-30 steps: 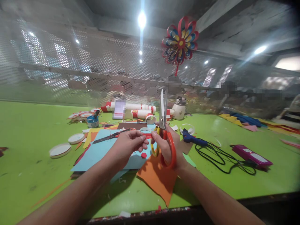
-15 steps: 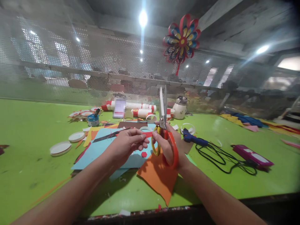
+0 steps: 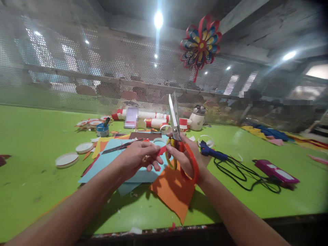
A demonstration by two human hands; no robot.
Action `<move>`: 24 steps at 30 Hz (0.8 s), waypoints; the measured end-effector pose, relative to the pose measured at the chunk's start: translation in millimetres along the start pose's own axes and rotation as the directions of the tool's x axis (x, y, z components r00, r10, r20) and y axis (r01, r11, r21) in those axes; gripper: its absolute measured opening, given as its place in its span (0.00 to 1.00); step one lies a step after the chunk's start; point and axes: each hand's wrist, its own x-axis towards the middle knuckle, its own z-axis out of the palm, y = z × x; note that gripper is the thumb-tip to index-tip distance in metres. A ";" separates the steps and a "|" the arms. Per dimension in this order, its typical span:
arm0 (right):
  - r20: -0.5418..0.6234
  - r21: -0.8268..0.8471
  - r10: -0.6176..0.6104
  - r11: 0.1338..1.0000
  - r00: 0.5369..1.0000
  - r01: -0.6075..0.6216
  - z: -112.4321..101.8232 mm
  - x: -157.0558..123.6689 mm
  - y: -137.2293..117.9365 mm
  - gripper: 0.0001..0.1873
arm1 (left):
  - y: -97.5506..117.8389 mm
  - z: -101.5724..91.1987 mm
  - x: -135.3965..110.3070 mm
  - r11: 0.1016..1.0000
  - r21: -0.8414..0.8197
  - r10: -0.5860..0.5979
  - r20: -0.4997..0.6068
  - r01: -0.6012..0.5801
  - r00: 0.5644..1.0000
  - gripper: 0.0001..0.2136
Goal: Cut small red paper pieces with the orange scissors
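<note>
Between my two hands is a small strip of red paper (image 3: 162, 150). My left hand (image 3: 140, 155) pinches its left end between thumb and forefinger. My right hand (image 3: 183, 155) has thumb and finger at the strip's other end and also carries a pair of scissors (image 3: 188, 164) with one yellow and one orange handle loop. The scissor blades point upward and stand slightly apart. Below my hands lie light blue paper sheets (image 3: 102, 172) and an orange paper sheet (image 3: 176, 191). A second, dark pair of scissors (image 3: 119, 147) rests on the blue paper behind my left hand.
A blue glue gun (image 3: 212, 150) trails a black cord toward a magenta box (image 3: 276, 172) on the right. White round lids (image 3: 67, 160) and a blue jar (image 3: 102, 130) sit at left. Paper cups (image 3: 156, 123) and a white kettle-like container (image 3: 197, 118) stand at the back.
The scissors in my right hand have tilted to the left at the blades. The red strip now hangs at a slant, and my left fingers have shifted slightly. The view has moved a little.
</note>
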 end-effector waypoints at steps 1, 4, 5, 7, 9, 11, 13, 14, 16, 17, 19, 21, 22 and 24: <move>0.013 0.003 -0.001 1.000 1.000 0.001 -0.2 0.2 0.2 0.11 | 1.0 -0.1 -0.1 1.000 0.014 -0.012 0.007 0.011 1.000 0.09; 0.040 0.011 0.002 1.000 0.999 -0.003 -0.9 0.9 1.4 0.11 | 2.6 -0.3 -0.7 0.998 0.043 -0.047 0.015 0.047 0.999 0.09; 0.046 0.013 0.006 1.000 0.999 -0.006 -1.2 1.2 2.1 0.12 | 2.7 -0.4 -0.9 0.997 0.053 -0.053 0.017 0.052 0.998 0.09; 0.057 0.015 0.015 1.000 0.998 -0.016 -1.9 1.8 4.1 0.12 | 2.0 -0.5 -1.1 0.996 0.075 -0.051 0.017 0.050 0.999 0.09; 0.065 0.014 0.021 1.000 0.998 -0.022 -2.8 2.1 6.3 0.12 | 0.9 -0.5 -1.1 0.995 0.095 -0.046 0.015 0.044 0.999 0.09; 0.068 0.015 0.017 1.000 0.998 -0.018 -3.6 2.3 7.9 0.12 | -0.1 -0.3 -0.9 0.993 0.113 -0.040 0.015 0.038 0.999 0.10; 0.071 0.017 0.012 1.000 0.997 -0.013 -3.9 2.5 8.2 0.12 | -0.8 -0.4 -0.4 0.992 0.126 -0.030 0.024 0.026 0.999 0.10; 0.071 0.019 0.011 1.000 0.997 -0.013 -3.8 2.5 7.8 0.12 | -1.1 -0.6 0.0 0.992 0.128 -0.022 0.029 0.018 0.999 0.10; 0.064 0.024 0.011 1.000 0.998 -0.013 -3.2 2.5 6.2 0.12 | -1.6 -1.5 0.6 0.992 0.127 -0.018 0.036 0.013 0.999 0.10; 0.059 0.026 0.011 1.000 0.998 -0.013 -2.8 2.4 5.2 0.12 | -1.9 -2.0 0.8 0.992 0.124 -0.023 0.035 0.019 0.999 0.09; 0.051 0.033 0.011 0.999 0.999 -0.013 -2.3 2.3 3.1 0.12 | -2.4 -3.1 1.2 0.993 0.116 -0.040 0.030 0.037 0.999 0.09; 0.050 0.038 0.012 0.999 0.999 -0.014 -2.2 2.1 1.4 0.12 | -3.0 -3.6 1.4 0.993 0.108 -0.046 0.032 0.042 0.998 0.09; 0.050 0.038 0.012 0.999 0.999 -0.014 -2.3 2.0 0.7 0.12 | -3.3 -3.7 1.5 0.994 0.106 -0.041 0.033 0.038 0.999 0.09; 0.046 0.035 0.013 0.999 0.999 -0.015 -2.4 1.8 -0.3 0.13 | -3.5 -3.2 1.8 0.994 0.105 -0.032 0.027 0.029 0.999 0.09</move>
